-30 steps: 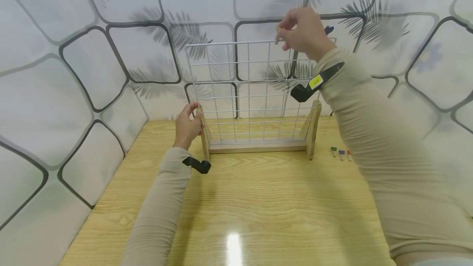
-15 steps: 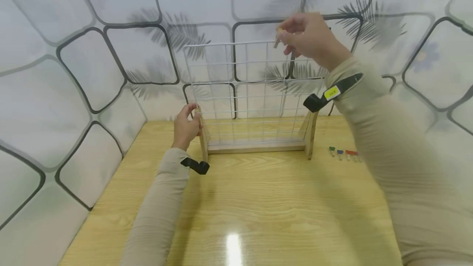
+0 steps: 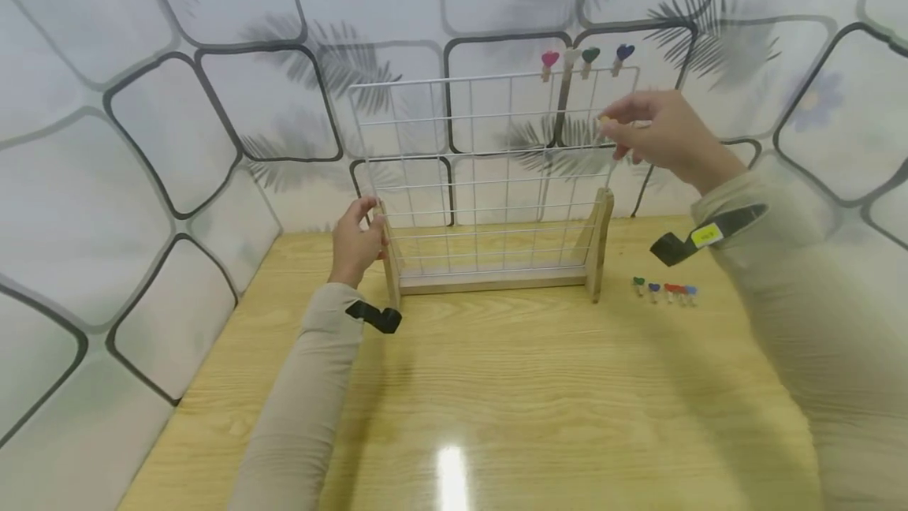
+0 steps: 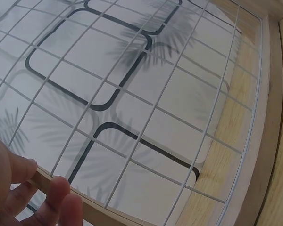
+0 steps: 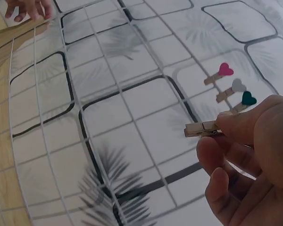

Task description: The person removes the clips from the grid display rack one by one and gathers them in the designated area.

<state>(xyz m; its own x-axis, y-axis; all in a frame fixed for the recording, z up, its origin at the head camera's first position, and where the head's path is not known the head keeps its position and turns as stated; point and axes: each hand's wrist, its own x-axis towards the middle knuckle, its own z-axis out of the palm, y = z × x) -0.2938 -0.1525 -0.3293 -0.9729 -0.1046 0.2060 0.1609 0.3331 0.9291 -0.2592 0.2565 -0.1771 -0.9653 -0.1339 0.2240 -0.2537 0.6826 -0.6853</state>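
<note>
A white wire grid [image 3: 454, 80] stands upright in a wooden stand [image 3: 496, 285]. My left hand [image 3: 357, 247] grips the stand's left wooden post [image 3: 392, 278] near its top; the left wrist view shows thumb and fingers around that edge. My right hand [image 3: 667, 136] pinches a small wooden clothespin [image 5: 200, 128] between thumb and fingers, in front of the grid's upper right. A bit of yellow shows at its end in the head view. Clipped along the top wire are clothespins with pink [image 3: 549, 60], white [image 3: 571, 59], green [image 3: 590, 56] and dark blue [image 3: 624, 52] hearts.
Several more heart clothespins lie in a row on the wooden table [image 3: 496, 385], right of the stand: green [image 3: 639, 282], blue [image 3: 654, 289], red [image 3: 670, 289] and light blue [image 3: 691, 291] ones among them. A patterned cloth wall [image 3: 234, 101] rises close behind the grid.
My right hand has moved from the top wire down and to the right, still pinching the clothespin. The clothespins on the top wire have come into view. My left hand stays on the post.
</note>
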